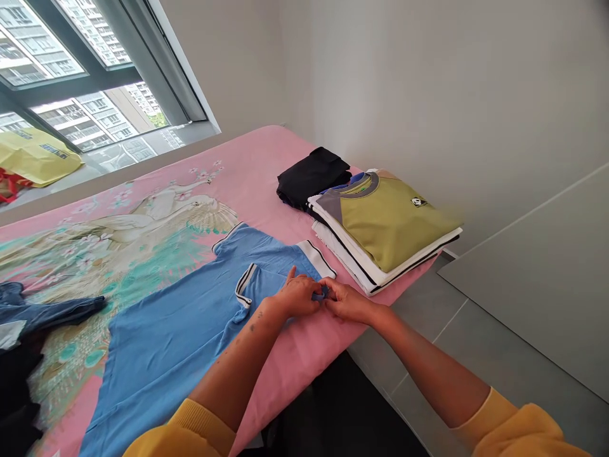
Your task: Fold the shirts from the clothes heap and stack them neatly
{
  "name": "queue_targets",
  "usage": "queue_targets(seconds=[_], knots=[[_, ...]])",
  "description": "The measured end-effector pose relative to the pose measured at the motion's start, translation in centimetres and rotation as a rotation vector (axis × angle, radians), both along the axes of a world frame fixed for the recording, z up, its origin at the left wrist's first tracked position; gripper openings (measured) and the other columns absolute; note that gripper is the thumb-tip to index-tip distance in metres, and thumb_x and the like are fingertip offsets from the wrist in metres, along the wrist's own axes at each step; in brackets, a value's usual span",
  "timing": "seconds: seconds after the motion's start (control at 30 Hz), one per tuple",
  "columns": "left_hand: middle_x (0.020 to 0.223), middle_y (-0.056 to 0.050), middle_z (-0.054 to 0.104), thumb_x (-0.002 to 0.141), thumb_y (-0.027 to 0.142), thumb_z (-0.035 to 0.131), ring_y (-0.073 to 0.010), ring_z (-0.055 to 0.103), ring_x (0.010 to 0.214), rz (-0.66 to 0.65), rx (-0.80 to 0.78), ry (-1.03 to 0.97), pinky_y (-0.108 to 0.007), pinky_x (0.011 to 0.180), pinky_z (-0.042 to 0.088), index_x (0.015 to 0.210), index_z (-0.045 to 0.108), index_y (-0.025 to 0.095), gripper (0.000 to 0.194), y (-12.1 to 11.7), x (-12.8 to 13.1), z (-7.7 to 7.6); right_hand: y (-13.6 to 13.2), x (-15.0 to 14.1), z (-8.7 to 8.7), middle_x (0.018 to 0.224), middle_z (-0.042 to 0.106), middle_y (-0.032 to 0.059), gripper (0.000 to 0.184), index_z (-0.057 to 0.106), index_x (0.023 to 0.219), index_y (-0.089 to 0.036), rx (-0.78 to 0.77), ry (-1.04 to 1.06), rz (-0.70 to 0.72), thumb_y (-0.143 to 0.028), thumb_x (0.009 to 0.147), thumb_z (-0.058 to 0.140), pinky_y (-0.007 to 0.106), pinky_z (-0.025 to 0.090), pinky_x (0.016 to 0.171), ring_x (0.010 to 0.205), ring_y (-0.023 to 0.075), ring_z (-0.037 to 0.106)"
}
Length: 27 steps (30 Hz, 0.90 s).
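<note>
A blue polo shirt lies spread on the bed, one sleeve folded inward over it. Its white collar has dark stripes and points toward a stack of folded clothes. At the shirt's edge just below the collar, my left hand has its fingers curled on the blue cloth, with the thumb raised. My right hand pinches the same edge from the other side, fingertips almost touching those of the left. The bit of cloth between the fingertips is mostly hidden.
Folded clothes, topped by an olive shirt, are stacked at the bed's right edge beside a folded black garment. Jeans and dark clothing lie at left on the pink patterned bedsheet. A yellow bag rests on the windowsill.
</note>
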<state>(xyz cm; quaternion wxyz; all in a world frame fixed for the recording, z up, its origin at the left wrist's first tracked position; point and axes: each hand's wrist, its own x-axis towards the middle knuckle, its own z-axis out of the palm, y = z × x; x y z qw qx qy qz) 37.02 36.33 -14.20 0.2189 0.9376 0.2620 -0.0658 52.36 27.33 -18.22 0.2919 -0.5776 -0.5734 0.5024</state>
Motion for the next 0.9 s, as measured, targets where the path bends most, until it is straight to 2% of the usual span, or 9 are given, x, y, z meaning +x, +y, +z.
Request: queue_targets(seconds=[0.1, 0.27, 0.47, 0.53, 0.63, 0.7, 0.8, 0.83, 0.9], knots=[[0.078, 0.001, 0.067, 0.067, 0.017, 0.055, -0.0217, 0.059, 0.090, -0.019, -0.028, 0.016, -0.055, 0.111, 0.008, 0.084, 0.066, 0.026, 0.022, 0.1, 0.2, 0.0, 0.3, 0.1, -0.3, 0.057, 0.046, -0.0087, 0.027, 0.046, 0.101, -0.023, -0.095, 0.093, 0.016, -0.017, 0.075, 0.047, 0.018, 0.040, 0.042, 0.043, 0.0081, 0.048], [0.088, 0.001, 0.067, 0.071, 0.017, 0.054, -0.0195, 0.059, 0.093, 0.023, -0.016, -0.116, -0.051, 0.110, 0.019, 0.094, 0.062, 0.027, 0.027, 0.1, -0.3, 0.0, 0.7, 0.2, -0.4, 0.057, 0.047, -0.0081, 0.028, 0.046, 0.103, -0.023, -0.202, 0.147, 0.024, -0.024, 0.075, 0.052, 0.019, 0.040, 0.038, 0.041, 0.0094, 0.050], [0.095, -0.004, 0.065, 0.087, 0.027, 0.044, -0.0165, 0.058, 0.093, 0.351, 0.176, -0.434, -0.033, 0.092, 0.044, 0.094, 0.059, 0.023, 0.017, -3.2, -5.3, 0.2, 0.4, -0.8, 0.2, 0.056, 0.053, -0.0045, 0.026, 0.055, 0.092, -0.020, -0.136, 0.017, 0.068, -0.044, 0.081, 0.054, 0.021, 0.042, 0.044, 0.046, 0.0108, 0.053], [0.097, -0.003, 0.066, 0.089, 0.028, 0.041, -0.0163, 0.059, 0.095, 0.262, 0.169, -0.360, -0.034, 0.099, 0.040, 0.096, 0.060, 0.026, 0.021, -5.2, -8.0, -0.3, 0.4, -1.3, 0.3, 0.052, 0.053, -0.0042, 0.029, 0.053, 0.083, -0.020, -0.104, -0.060, 0.051, -0.048, 0.085, 0.046, 0.022, 0.041, 0.046, 0.044, 0.0111, 0.053], [0.124, -0.003, 0.060, 0.088, 0.034, 0.044, -0.0224, 0.049, 0.121, 0.183, 0.219, -0.141, -0.047, 0.116, 0.013, 0.116, 0.056, 0.030, 0.031, -7.3, -12.3, -1.6, 0.2, -1.9, 0.2, 0.049, 0.054, -0.0040, 0.032, 0.049, 0.075, -0.021, -0.046, -0.150, 0.023, -0.048, 0.089, 0.039, 0.022, 0.039, 0.050, 0.044, 0.0113, 0.053], [0.139, -0.007, 0.048, 0.088, 0.039, 0.045, -0.0281, 0.037, 0.132, 0.399, 0.343, -0.043, -0.057, 0.114, 0.003, 0.128, 0.048, 0.027, 0.043, -7.5, -15.2, -2.6, 0.0, -2.1, 0.1, 0.048, 0.054, -0.0040, 0.033, 0.048, 0.073, -0.021, -0.020, -0.191, 0.009, -0.048, 0.089, 0.038, 0.022, 0.037, 0.051, 0.044, 0.0115, 0.054], [0.143, -0.015, 0.041, 0.089, 0.043, 0.042, -0.0325, 0.031, 0.135, 0.774, 0.481, 0.018, -0.061, 0.109, 0.016, 0.133, 0.045, 0.019, 0.050, -7.1, -18.7, -3.6, -0.3, -2.4, 0.0, 0.047, 0.055, -0.0040, 0.034, 0.047, 0.072, -0.021, -0.015, -0.235, -0.013, -0.049, 0.089, 0.037, 0.023, 0.036, 0.051, 0.044, 0.0122, 0.054], [0.142, -0.015, 0.041, 0.089, 0.042, 0.041, -0.0318, 0.031, 0.135, 0.822, 0.505, -0.001, -0.060, 0.109, 0.020, 0.132, 0.045, 0.018, 0.049, -7.0, -19.4, -3.7, -0.3, -2.5, 0.0, 0.046, 0.055, -0.0040, 0.035, 0.047, 0.072, -0.021, -0.023, -0.246, -0.018, -0.049, 0.089, 0.036, 0.023, 0.036, 0.051, 0.044, 0.0124, 0.054], [0.141, -0.013, 0.044, 0.091, 0.036, 0.038, -0.0268, 0.031, 0.135, 0.747, 0.512, -0.091, -0.052, 0.111, 0.025, 0.129, 0.048, 0.018, 0.043, -7.0, -19.9, -3.6, -0.4, -2.6, 0.0, 0.046, 0.054, -0.0038, 0.035, 0.048, 0.072, -0.021, -0.041, -0.275, -0.016, -0.049, 0.090, 0.035, 0.024, 0.037, 0.053, 0.044, 0.0129, 0.054]])
